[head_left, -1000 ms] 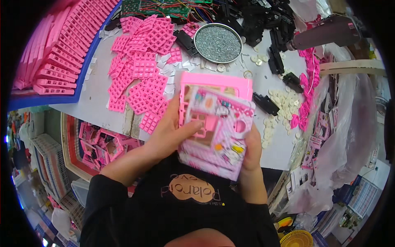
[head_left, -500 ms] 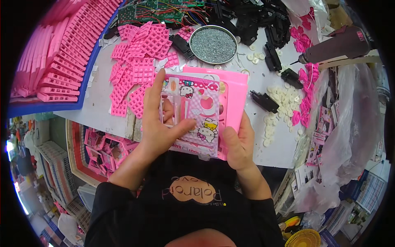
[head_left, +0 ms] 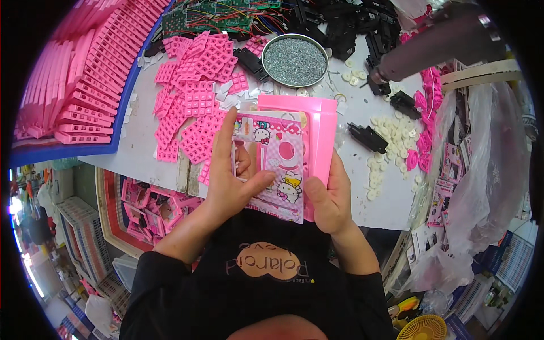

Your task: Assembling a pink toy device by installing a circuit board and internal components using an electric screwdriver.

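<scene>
My left hand (head_left: 226,190) is closed on a printed sheet (head_left: 289,133) with cartoon cats, checks and cut-out openings, its thumb lying across the front and fingertips showing through an opening. Behind the sheet and to its right is a glossy pink plastic panel (head_left: 322,130). My right hand (head_left: 330,204) grips that panel by its lower right edge, thumb in front. The sheet overlaps the panel and covers much of it, and whether the two are joined cannot be seen. Both are held over the near edge of the white table, in front of my body.
Pink keypad pieces (head_left: 198,99) lie in a heap beyond my left hand. A round tin of small screws (head_left: 296,61) stands behind the panel. At right are white discs (head_left: 391,141), black parts (head_left: 367,137) and a hanging power screwdriver (head_left: 439,48). A blue crate (head_left: 116,133) holds pink panels.
The sheet has shifted down and slightly right against the panel, and the panel stands more upright. The screwdriver has swung up and appears larger. Both hands keep their holds.
</scene>
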Motion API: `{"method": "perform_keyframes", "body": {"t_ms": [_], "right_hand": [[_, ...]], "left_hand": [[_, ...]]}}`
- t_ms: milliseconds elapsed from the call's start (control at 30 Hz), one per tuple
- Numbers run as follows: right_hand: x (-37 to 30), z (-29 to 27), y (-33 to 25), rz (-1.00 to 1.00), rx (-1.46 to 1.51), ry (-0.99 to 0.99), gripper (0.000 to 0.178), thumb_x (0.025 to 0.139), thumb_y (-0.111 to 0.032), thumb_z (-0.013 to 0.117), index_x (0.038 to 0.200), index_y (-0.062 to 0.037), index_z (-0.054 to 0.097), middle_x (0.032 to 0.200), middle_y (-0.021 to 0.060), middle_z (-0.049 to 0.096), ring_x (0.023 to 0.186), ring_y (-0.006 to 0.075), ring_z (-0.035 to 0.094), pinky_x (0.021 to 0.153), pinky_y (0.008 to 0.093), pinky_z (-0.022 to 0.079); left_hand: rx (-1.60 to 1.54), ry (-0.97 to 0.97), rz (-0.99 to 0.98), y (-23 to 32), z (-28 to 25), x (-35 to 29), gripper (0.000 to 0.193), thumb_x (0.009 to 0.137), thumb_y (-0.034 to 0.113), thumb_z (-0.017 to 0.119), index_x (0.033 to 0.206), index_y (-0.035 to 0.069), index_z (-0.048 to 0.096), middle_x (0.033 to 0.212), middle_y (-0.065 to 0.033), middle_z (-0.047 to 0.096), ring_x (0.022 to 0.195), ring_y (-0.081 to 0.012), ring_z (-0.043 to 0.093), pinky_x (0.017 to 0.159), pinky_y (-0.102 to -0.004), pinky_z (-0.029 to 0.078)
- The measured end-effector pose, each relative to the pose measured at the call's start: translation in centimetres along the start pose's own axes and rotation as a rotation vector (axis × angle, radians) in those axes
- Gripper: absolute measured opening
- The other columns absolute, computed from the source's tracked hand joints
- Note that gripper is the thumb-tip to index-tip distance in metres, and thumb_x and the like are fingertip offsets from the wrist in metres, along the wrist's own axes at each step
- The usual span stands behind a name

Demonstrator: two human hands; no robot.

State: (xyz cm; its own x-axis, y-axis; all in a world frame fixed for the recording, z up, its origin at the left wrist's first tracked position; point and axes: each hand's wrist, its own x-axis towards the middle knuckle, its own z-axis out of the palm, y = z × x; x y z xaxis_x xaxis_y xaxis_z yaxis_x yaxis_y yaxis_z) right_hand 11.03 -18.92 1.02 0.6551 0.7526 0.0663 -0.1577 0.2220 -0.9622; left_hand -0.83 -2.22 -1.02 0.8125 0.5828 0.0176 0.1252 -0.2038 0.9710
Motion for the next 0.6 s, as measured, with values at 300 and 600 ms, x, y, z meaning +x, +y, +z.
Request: {"method": "perform_keyframes", "body": {"t_ms": [300,600], "right_hand": [[0.4,-0.3,-1.0,0.006,-0.233,-0.024,0.059,0.095,-0.028,0.072,0.14,0.0027,0.048,0.118,0.0138,0.065,0.099,0.0191,0.066,0.085,0.0315,0.052],[0.5,-0.9,-1.2,0.128,-0.091,-0.104,0.066,0.093,-0.024,0.075,0.145,0.0024,0.044,0.128,0.0111,0.063,0.114,0.0174,0.061,0.098,0.0319,0.047]], "left_hand": [[-0.034,-0.004,0.049,0.2,0.1,0.2,0.118,0.069,0.014,0.087,0.16,-0.001,0.014,0.128,-0.0101,0.045,0.07,-0.0073,0.039,0.064,-0.0237,0.038],[-0.074,-0.045,-0.069,1.0,0.2,0.0,0.116,0.071,0.016,0.088,0.16,-0.001,0.015,0.131,-0.0148,0.046,0.091,-0.0132,0.053,0.079,-0.0291,0.048]]}}
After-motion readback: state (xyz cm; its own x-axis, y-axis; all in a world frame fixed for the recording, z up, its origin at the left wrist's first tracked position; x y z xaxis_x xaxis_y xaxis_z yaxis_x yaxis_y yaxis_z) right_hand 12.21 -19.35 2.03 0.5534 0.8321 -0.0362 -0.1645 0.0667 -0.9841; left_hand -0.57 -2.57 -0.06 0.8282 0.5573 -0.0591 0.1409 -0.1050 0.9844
